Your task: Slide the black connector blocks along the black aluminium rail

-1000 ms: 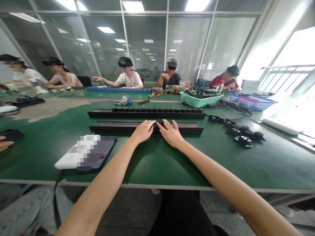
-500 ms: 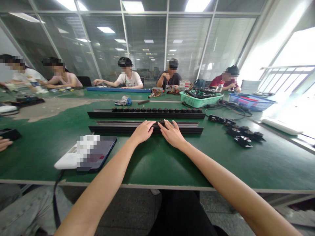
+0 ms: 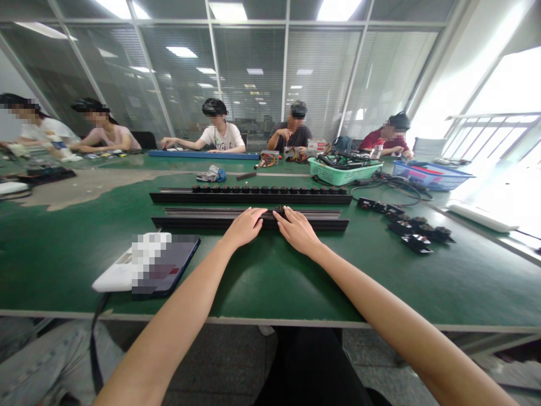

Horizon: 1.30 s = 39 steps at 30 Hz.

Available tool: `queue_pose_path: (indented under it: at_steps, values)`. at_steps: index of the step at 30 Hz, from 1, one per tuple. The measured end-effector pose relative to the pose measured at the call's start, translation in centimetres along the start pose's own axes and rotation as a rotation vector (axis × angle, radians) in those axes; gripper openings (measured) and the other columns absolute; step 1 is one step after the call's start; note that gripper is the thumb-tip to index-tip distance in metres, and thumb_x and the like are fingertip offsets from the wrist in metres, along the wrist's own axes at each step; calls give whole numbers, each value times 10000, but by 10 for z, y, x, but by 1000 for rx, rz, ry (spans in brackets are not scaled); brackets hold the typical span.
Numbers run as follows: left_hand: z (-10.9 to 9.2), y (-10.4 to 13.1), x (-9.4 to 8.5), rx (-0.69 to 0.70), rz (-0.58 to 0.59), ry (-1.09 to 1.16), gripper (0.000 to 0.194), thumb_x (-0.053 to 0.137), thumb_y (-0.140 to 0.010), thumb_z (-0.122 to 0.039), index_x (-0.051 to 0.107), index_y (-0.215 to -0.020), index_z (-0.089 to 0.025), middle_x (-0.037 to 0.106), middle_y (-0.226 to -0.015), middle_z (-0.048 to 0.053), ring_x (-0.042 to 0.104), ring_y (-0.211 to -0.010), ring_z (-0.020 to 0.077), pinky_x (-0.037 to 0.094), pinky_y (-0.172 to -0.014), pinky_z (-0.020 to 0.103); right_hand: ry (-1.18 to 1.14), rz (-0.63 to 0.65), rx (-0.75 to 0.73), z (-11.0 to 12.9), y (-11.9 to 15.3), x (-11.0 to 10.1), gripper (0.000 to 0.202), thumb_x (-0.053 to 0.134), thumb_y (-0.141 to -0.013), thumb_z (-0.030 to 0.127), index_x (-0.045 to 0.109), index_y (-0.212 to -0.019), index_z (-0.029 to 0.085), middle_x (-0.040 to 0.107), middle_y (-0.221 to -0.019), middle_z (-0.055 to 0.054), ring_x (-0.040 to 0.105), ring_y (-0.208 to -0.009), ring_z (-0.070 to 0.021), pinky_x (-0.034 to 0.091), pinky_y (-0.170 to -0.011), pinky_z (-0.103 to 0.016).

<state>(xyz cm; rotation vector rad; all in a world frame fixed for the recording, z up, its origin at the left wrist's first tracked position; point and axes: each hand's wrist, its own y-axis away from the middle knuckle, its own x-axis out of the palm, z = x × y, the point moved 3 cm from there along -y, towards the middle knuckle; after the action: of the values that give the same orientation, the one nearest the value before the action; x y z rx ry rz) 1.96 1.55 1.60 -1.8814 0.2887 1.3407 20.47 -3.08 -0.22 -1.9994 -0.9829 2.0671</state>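
A long black rail (image 3: 194, 222) lies crosswise on the green table. My left hand (image 3: 247, 225) rests on its middle, fingers stretched over the channel. Just right of it, my right hand (image 3: 298, 230) touches a small black part (image 3: 279, 211) in the rail with its fingertips; how firmly it holds the part cannot be made out. Behind lies a second black rail (image 3: 249, 198) with a row of several small black parts along its top.
Loose black parts (image 3: 418, 242) lie at the right. A green basket (image 3: 346, 172) and a blue basket (image 3: 435, 176) stand behind them. A white device (image 3: 122, 270) and a tablet (image 3: 181, 262) are front left. Several people sit across the table.
The fingers of my right hand have drawn closer together at the small black part. My left hand has stayed in place.
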Motion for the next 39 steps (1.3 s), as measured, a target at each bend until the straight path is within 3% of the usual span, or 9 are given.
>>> queue_pose_path:
  at_steps: [28,39]
  values:
    - [1,0,-2,-24,1,17,469,379,-1005,-226,566,-1418,-109,621,-1462,134,574,-1367,245,383,-1234,452,-15,3,44,-9,3,-8,492,375,-1073,287,547,-1526,200,515,-1559,-169,474,-1462,-260,362,-1193,-416]
    - [1,1,-1,-16,-9,24,451,384,-1004,-226,578,-1405,-154,630,-1453,114,587,-1351,241,408,-1214,460,-40,-20,64,-12,4,-10,468,412,-1054,260,605,-1476,200,562,-1518,-163,515,-1428,-256,383,-1180,-404]
